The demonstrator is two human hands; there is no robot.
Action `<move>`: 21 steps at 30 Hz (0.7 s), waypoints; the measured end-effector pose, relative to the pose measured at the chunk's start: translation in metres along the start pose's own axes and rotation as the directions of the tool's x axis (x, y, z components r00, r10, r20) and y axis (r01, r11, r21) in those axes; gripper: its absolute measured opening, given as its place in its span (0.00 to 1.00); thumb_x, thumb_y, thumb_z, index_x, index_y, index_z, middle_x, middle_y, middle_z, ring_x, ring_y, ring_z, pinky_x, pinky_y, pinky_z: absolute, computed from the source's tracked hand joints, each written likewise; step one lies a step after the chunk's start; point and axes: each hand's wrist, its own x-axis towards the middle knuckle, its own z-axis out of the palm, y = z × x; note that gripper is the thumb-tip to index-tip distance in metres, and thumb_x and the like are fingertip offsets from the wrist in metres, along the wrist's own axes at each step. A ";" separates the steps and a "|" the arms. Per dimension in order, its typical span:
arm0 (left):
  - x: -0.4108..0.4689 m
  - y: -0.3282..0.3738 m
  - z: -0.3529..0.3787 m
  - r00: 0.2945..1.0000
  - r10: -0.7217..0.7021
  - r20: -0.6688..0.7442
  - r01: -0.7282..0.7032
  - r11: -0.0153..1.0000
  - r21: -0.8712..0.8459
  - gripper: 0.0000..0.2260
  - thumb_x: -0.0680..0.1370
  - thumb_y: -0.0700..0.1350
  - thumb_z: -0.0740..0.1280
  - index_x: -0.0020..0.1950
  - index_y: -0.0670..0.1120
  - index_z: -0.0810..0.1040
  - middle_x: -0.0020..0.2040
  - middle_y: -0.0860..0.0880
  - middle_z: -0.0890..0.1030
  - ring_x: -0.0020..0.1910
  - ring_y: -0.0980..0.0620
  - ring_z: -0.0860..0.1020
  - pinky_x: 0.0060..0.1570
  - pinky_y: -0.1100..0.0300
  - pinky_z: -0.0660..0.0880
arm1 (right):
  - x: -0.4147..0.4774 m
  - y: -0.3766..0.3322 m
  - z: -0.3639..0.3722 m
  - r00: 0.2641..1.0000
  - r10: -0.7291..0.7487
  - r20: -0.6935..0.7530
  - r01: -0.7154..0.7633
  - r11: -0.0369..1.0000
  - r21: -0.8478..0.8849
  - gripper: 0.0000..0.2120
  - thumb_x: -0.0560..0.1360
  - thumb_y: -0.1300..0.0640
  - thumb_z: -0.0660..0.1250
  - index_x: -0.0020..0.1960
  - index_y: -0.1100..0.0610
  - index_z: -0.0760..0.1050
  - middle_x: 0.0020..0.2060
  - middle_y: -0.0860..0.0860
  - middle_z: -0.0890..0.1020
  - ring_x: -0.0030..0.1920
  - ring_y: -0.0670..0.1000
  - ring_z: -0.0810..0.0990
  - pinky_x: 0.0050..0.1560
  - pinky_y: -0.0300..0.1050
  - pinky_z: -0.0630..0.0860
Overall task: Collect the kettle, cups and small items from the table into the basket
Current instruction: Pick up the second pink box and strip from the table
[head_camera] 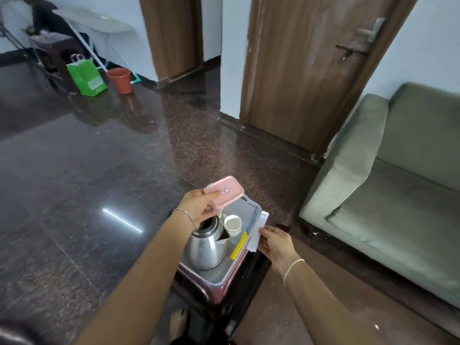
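My left hand (199,206) grips a pink lidded container (223,192) by its near edge, holding it above the far end of the basket (225,275). The steel kettle (205,245) stands inside the basket, with a white cup (233,224) just beyond its spout and a yellow strip (239,246) along the right wall. My right hand (275,245) pinches white papers (256,235) at the basket's right rim. The basket sits on a dark table (251,267).

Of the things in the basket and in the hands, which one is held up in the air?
The pink lidded box, gripped by the left hand above the basket. The kettle, the white cup and the yellow strip all rest in the basket.
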 end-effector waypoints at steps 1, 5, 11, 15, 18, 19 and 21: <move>0.016 0.005 -0.001 1.000 -0.012 0.012 0.012 1.000 0.024 0.04 0.76 0.36 0.69 0.44 0.45 0.79 0.39 0.43 0.81 0.38 0.48 0.77 0.41 0.57 0.77 | 0.007 -0.001 0.005 0.999 -0.004 -0.036 0.004 1.000 0.006 0.05 0.77 0.66 0.65 0.53 0.63 0.76 0.46 0.60 0.82 0.39 0.53 0.81 0.47 0.47 0.80; 0.080 0.022 -0.004 0.996 -0.084 0.029 0.079 0.988 0.131 0.05 0.75 0.34 0.69 0.41 0.43 0.78 0.32 0.45 0.82 0.35 0.50 0.76 0.33 0.61 0.77 | 0.033 -0.001 0.025 0.983 0.005 -0.184 -0.002 1.000 0.015 0.07 0.77 0.66 0.66 0.54 0.65 0.76 0.44 0.60 0.80 0.41 0.55 0.78 0.53 0.52 0.79; 0.157 0.014 -0.002 0.979 -0.201 0.028 0.179 0.920 0.347 0.08 0.75 0.34 0.69 0.54 0.38 0.79 0.52 0.38 0.82 0.40 0.46 0.79 0.40 0.55 0.76 | 0.075 0.011 0.047 0.930 0.006 -0.366 -0.030 0.998 -0.060 0.07 0.75 0.68 0.67 0.52 0.68 0.77 0.42 0.62 0.80 0.40 0.55 0.77 0.47 0.49 0.80; 0.193 0.000 0.001 0.973 -0.230 0.028 0.187 0.852 0.488 0.10 0.76 0.36 0.69 0.56 0.41 0.78 0.56 0.38 0.81 0.37 0.50 0.77 0.36 0.60 0.74 | 0.101 0.024 0.054 0.870 -0.010 -0.493 -0.082 0.983 -0.165 0.04 0.74 0.64 0.68 0.42 0.58 0.79 0.40 0.57 0.83 0.36 0.52 0.79 0.47 0.49 0.81; 0.218 -0.012 0.005 0.971 -0.238 0.032 0.176 0.794 0.582 0.08 0.76 0.38 0.69 0.55 0.44 0.78 0.57 0.40 0.81 0.45 0.46 0.78 0.35 0.60 0.75 | 0.119 0.028 0.057 0.827 -0.088 -0.556 -0.122 0.936 -0.330 0.03 0.73 0.59 0.69 0.41 0.53 0.79 0.37 0.50 0.84 0.38 0.52 0.81 0.50 0.50 0.81; 0.226 -0.017 0.006 0.970 -0.241 0.036 0.169 0.773 0.611 0.09 0.76 0.38 0.69 0.56 0.44 0.79 0.56 0.41 0.81 0.47 0.45 0.78 0.35 0.60 0.76 | 0.125 0.029 0.057 0.817 -0.115 -0.565 -0.130 0.918 -0.375 0.02 0.72 0.57 0.69 0.41 0.51 0.79 0.38 0.48 0.84 0.40 0.51 0.82 0.48 0.47 0.80; 0.240 -0.029 0.010 0.971 -0.234 0.051 0.140 0.726 0.673 0.11 0.76 0.39 0.69 0.58 0.43 0.80 0.56 0.41 0.82 0.47 0.44 0.79 0.40 0.55 0.79 | 0.136 0.028 0.058 0.809 -0.150 -0.568 -0.144 0.887 -0.440 0.02 0.72 0.55 0.69 0.44 0.49 0.79 0.40 0.46 0.84 0.43 0.50 0.82 0.45 0.41 0.75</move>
